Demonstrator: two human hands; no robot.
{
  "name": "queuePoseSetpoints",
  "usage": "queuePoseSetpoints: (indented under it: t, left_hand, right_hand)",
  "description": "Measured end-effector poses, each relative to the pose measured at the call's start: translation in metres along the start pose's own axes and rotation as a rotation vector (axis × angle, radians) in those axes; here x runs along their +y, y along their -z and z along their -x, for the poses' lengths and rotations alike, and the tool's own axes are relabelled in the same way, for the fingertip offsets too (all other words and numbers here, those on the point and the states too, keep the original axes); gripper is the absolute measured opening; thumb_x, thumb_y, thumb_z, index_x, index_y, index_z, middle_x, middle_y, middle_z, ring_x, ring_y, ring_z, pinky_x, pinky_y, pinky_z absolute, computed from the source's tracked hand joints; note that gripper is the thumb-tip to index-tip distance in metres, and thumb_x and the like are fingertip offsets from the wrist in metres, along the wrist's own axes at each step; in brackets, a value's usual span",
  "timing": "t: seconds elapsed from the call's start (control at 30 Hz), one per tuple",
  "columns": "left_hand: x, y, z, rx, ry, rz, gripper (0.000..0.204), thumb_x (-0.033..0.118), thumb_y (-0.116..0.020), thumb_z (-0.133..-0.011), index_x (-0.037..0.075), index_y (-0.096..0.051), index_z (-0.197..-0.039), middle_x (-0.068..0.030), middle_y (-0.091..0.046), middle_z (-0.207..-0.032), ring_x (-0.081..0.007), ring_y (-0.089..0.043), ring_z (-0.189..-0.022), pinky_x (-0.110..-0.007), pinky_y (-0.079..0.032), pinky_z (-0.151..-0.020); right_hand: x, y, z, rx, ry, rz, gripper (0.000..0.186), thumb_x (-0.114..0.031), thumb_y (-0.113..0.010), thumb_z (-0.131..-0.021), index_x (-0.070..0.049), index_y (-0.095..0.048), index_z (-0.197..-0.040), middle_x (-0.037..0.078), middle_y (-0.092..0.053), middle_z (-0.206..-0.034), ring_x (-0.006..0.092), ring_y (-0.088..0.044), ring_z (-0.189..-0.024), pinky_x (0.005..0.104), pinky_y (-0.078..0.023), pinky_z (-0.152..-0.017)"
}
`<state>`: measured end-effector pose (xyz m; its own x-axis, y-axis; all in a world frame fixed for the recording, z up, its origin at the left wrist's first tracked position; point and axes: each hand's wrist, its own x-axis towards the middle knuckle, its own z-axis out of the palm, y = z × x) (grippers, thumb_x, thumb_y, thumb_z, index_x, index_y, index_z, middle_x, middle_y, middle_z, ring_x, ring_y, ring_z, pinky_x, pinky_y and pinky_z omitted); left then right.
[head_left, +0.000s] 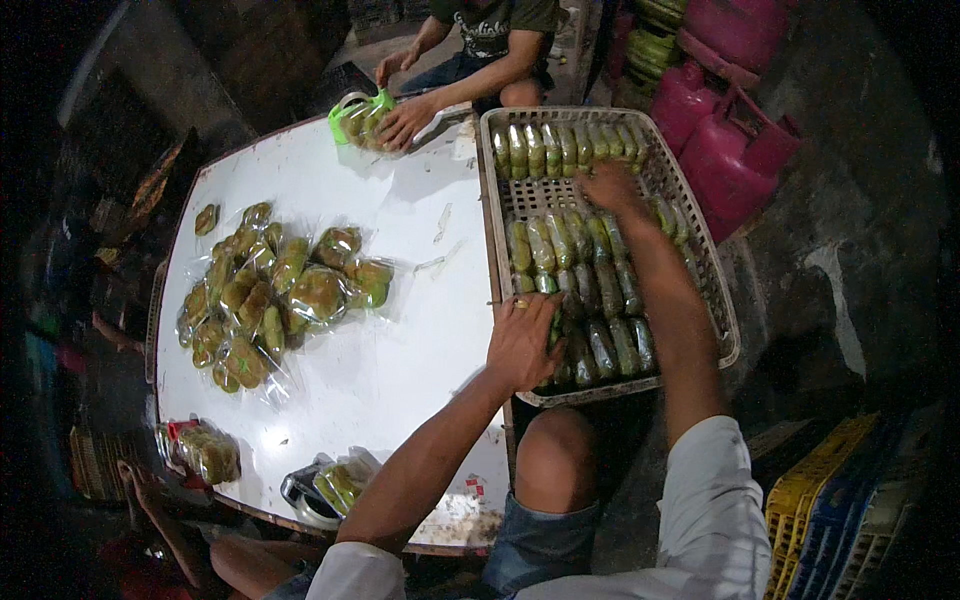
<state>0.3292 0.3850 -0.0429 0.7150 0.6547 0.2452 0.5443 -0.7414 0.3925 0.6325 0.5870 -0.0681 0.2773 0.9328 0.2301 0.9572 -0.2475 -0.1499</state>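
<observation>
A pale plastic crate [727, 300] with a perforated wall stands at the table's right side. Rows of slim, clear-wrapped green-brown packets [580, 238] fill much of it. Over the crate's near left part, the fingers of my left hand [525, 340] curl round a wrapped packet with bright green on it, largely hidden beneath the hand. My right hand [610, 185] reaches deep into the crate, just below the far row of packets [560, 148]. Its fingers are blurred, so whether they hold anything does not show.
Many bagged green-brown items [245, 290] are heaped on the white table [400, 400]. Across it, a co-worker's hands [405, 120] handle a bag beside a green tape dispenser [340, 125]. Pink gas cylinders [735, 155] stand beyond the crate; yellow and blue crates [810, 490] lie lower right.
</observation>
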Motion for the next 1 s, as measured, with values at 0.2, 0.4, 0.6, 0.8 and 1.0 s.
queuePoseSetpoints:
  t: [0.2,0.4,0.6,0.8,1.0]
  left_hand:
    - [-0.004,0.007,0.006,-0.112,0.087,-0.012,0.083,0.03,-0.077,-0.078,0.004,-0.037,-0.147,-0.0191,-0.052,-0.134,-0.0333,-0.055,-0.122,-0.046,-0.029,-0.111]
    - [-0.009,-0.012,0.011,-0.068,0.142,0.079,0.081,0.029,-0.076,-0.077,0.004,-0.04,-0.146,-0.0201,-0.052,-0.139,-0.0335,-0.054,-0.125,-0.047,-0.029,-0.115]
    - [-0.027,-0.044,0.008,0.137,-0.014,-0.047,0.071,0.027,-0.072,-0.079,0.004,-0.047,-0.141,-0.0178,-0.058,-0.132,-0.0329,-0.057,-0.121,-0.049,-0.032,-0.115]
    - [-0.022,-0.013,0.023,0.082,0.242,0.395,0.08,0.032,-0.075,-0.083,0.004,-0.038,-0.147,-0.0229,-0.045,-0.143,-0.0387,-0.047,-0.132,-0.052,-0.034,-0.113]
    - [-0.095,0.056,0.088,0.486,0.255,0.048,0.087,0.039,-0.077,-0.082,-0.002,-0.034,-0.147,-0.0306,-0.028,-0.153,-0.0478,-0.031,-0.142,-0.052,-0.032,-0.115]
  right_hand:
    - [0.085,0.05,0.027,-0.72,-0.089,0.231,0.068,-0.057,-0.033,-0.102,-0.004,-0.063,-0.132,0.023,-0.057,-0.139,0.0361,-0.049,-0.134,0.0514,-0.034,-0.115]
    - [0.067,0.034,0.07,-0.346,0.001,0.219,0.065,-0.055,-0.029,-0.105,-0.007,-0.057,-0.138,0.021,-0.055,-0.142,0.0389,-0.048,-0.135,0.0502,-0.036,-0.113]
    - [0.082,0.037,0.056,-0.593,-0.081,0.253,0.07,-0.062,-0.033,-0.103,-0.011,-0.048,-0.147,0.019,-0.046,-0.151,0.0381,-0.041,-0.141,0.0557,-0.023,-0.118]
    - [-0.05,0.05,0.093,-0.428,-0.118,0.033,0.075,-0.06,-0.043,-0.101,-0.011,-0.033,-0.156,0.02,-0.033,-0.159,0.0376,-0.026,-0.149,0.0599,-0.013,-0.121]
    - [-0.178,0.033,0.188,-0.288,0.346,-0.24,0.096,-0.068,-0.054,-0.091,-0.005,-0.023,-0.158,0.025,-0.014,-0.164,0.0468,-0.018,-0.149,0.0641,-0.017,-0.117]
